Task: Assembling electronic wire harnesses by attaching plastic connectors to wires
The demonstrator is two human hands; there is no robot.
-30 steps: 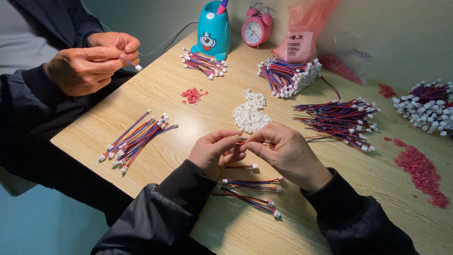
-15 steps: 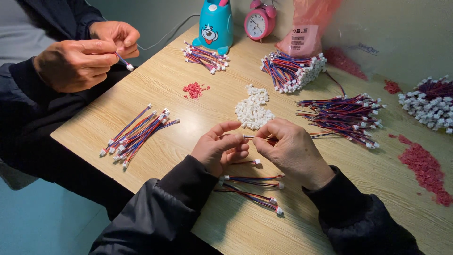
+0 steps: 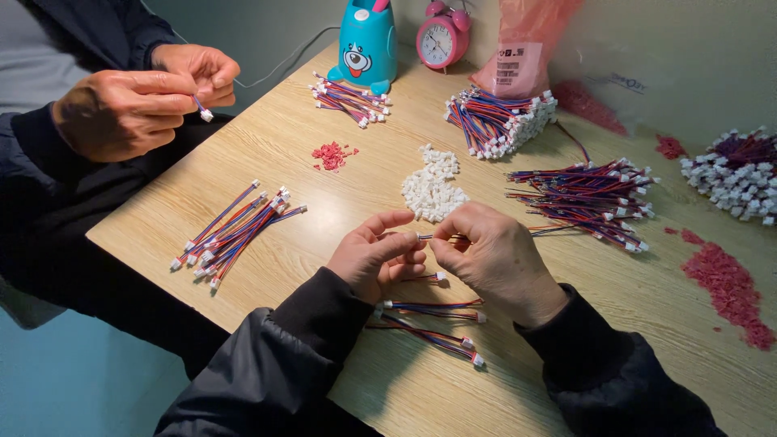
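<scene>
Head view: both hands (image 3: 437,252) (fingers pinched) on wire lead (image 3: 427,237)

View: only one camera, worn on the head of the person who works; no second view, so nothing is shared.
Position: above the near edge of the wooden table (image 3: 267,154), on the seated person's side.
Direction: it looks down and forward, across the table toward the far edge and the wall behind.
Nearness: close; the left hand (image 3: 374,255) and the right hand (image 3: 494,255) are low in the middle, sleeves cut by the bottom edge.
Coverage: the table's left corner shows; its right edge is out of frame.
Top left: a co-worker's hands (image 3: 142,97), beyond the left edge.
</scene>
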